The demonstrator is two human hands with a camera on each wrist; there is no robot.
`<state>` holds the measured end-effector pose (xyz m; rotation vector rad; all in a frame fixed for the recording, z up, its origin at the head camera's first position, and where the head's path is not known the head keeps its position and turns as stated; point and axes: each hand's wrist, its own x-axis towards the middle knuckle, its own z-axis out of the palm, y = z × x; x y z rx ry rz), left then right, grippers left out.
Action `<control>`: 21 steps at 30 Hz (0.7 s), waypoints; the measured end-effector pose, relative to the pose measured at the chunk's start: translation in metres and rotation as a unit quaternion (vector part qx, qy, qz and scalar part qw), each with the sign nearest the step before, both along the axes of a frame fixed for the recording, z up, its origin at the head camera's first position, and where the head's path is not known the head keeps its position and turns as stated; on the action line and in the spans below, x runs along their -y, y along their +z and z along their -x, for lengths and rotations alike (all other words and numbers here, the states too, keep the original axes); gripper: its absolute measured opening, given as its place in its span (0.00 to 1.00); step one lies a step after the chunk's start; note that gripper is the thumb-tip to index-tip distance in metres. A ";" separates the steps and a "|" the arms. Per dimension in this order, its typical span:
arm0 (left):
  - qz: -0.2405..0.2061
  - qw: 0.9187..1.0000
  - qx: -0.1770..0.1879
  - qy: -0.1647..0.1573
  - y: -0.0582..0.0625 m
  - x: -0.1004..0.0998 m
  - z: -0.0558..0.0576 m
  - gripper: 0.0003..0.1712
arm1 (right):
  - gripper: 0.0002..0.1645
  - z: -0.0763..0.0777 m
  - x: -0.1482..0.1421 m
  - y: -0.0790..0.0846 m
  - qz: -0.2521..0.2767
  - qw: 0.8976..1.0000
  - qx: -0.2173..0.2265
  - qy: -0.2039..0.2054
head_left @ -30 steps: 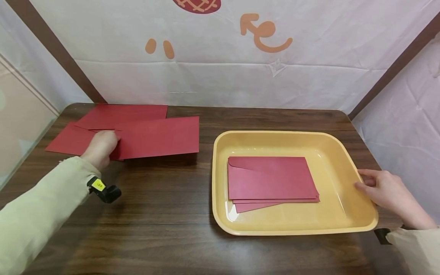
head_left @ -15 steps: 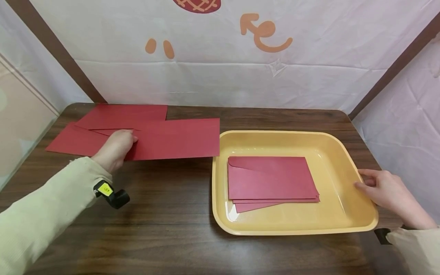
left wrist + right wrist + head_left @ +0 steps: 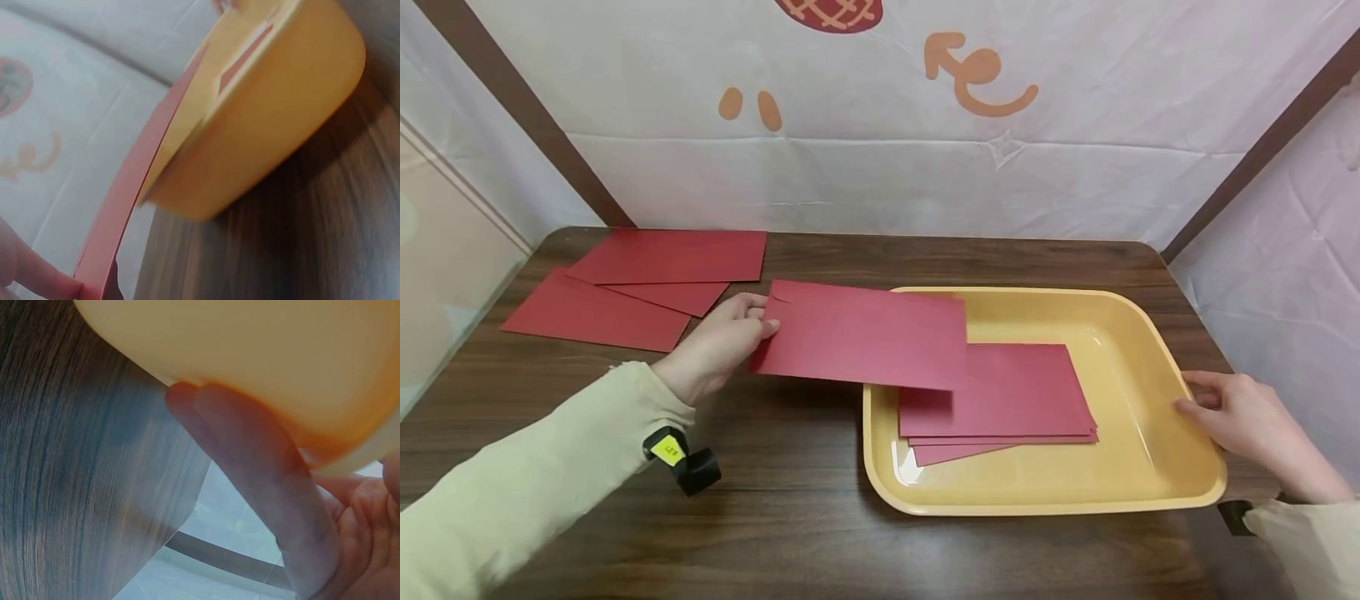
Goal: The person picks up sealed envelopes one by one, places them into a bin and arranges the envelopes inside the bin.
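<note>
Holding stacked envelopes (image 3: 1015,400), the tray (image 3: 1135,400) is gripped by right fingers (image 3: 250,456); left fingers (image 3: 44,276) pinch another envelope (image 3: 865,333)

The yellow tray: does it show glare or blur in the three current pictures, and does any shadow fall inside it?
Head view: the tray is fairly sharp, with white glints on its floor, and the held envelope casts a shadow on the envelopes inside; left wrist view: soft, with slightly blurred tray edges; right wrist view: tray looks out of focus, with bluish haze over the table.
</note>
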<state>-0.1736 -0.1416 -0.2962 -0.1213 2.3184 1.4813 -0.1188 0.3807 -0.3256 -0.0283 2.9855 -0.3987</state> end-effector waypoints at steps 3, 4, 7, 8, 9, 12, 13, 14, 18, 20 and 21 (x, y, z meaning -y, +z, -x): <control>-0.013 1.000 -0.002 -0.010 0.002 -0.012 -0.004 0.29 | 0.30 0.000 0.000 -0.001 -0.001 1.000 -0.003 -0.001; -0.020 1.000 0.001 -0.011 0.002 -0.015 -0.006 0.31 | 0.30 0.000 -0.001 -0.001 0.000 1.000 -0.003 -0.002; -0.019 1.000 0.008 -0.019 0.003 -0.025 -0.010 0.36 | 0.30 0.000 -0.001 -0.001 0.000 1.000 -0.002 -0.004; -0.021 0.999 0.011 -0.022 0.004 -0.027 -0.011 0.38 | 0.30 0.000 -0.001 0.000 0.000 1.000 -0.001 -0.004; -0.020 0.999 0.012 -0.026 0.004 -0.030 -0.012 0.39 | 0.30 0.000 -0.001 0.000 0.000 1.000 -0.001 -0.004; -0.022 0.999 0.001 -0.042 0.003 -0.038 -0.013 0.42 | 0.31 0.000 -0.001 0.001 0.001 1.000 0.005 -0.006; -0.026 0.999 -0.003 -0.046 0.002 -0.041 -0.012 0.42 | 0.31 0.000 -0.001 0.001 0.002 1.000 0.006 -0.006; -0.029 0.998 -0.006 -0.050 0.001 -0.044 -0.012 0.42 | 0.31 0.000 -0.001 0.001 0.002 1.000 0.007 -0.006; -0.039 0.997 -0.010 -0.061 0.000 -0.057 -0.012 0.41 | 0.31 -0.001 0.000 0.001 0.002 1.000 0.008 -0.005; -0.046 0.997 -0.008 -0.066 -0.001 -0.063 -0.012 0.40 | 0.31 -0.001 0.000 0.001 0.003 1.000 0.007 -0.005; -0.049 0.996 -0.008 -0.070 -0.001 -0.067 -0.012 0.40 | 0.31 -0.001 0.000 0.002 0.003 1.000 0.008 -0.005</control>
